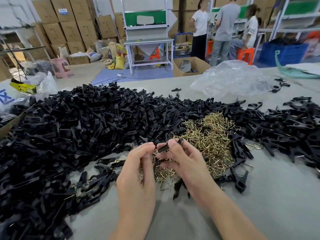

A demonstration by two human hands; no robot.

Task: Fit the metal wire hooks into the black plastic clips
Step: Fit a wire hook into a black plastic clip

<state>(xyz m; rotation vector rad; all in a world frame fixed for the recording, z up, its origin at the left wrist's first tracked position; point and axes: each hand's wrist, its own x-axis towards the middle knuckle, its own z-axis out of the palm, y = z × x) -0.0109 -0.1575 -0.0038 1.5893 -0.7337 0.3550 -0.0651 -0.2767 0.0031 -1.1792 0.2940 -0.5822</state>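
- Where the two hands meet above the desk [270, 201], the right hand [184, 161] pinches one black clip [166, 147] between thumb and forefinger, tilted up to the right.
- The left hand [136, 170] has its fingers curled, tips at the clip's lower end; whether they grip the clip or a hook there cannot be told.
- A pile of brass wire hooks [207, 135] lies just under and beyond the hands.
- A broad heap of black clips [86, 122] surrounds the pile.
- A crumpled clear plastic bag [230, 78] sits behind it.
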